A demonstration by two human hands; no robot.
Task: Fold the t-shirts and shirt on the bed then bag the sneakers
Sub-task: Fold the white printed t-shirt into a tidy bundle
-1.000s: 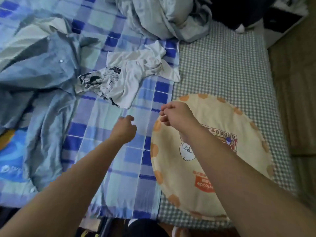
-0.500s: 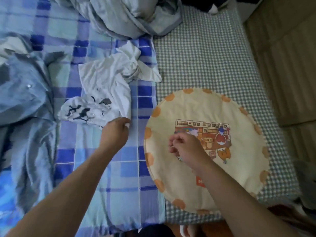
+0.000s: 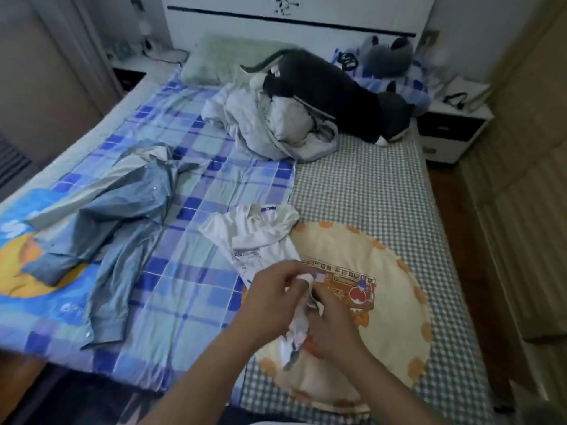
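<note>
Both hands have hold of the white t-shirt (image 3: 264,240), which lies on the bed (image 3: 190,289) just left of the round cushion (image 3: 395,302), its near end lifted over the cushion's left edge. The left hand (image 3: 273,289) is curled around a bunch of the fabric, and the right hand (image 3: 329,317) pinches the same bunch from the cushion side. The t-shirt is rumpled, with no flat fold in it yet, so I judge the folding has only just begun. The blue shirt (image 3: 122,222) sprawls unfolded well to the left of the cushion, sleeves spread. Beyond the cushion, toward the headboard, sits a heap of pale cloth (image 3: 270,124); whether it holds another t-shirt I cannot tell. No sneakers or bag show, so the bagging is all left to do
</note>
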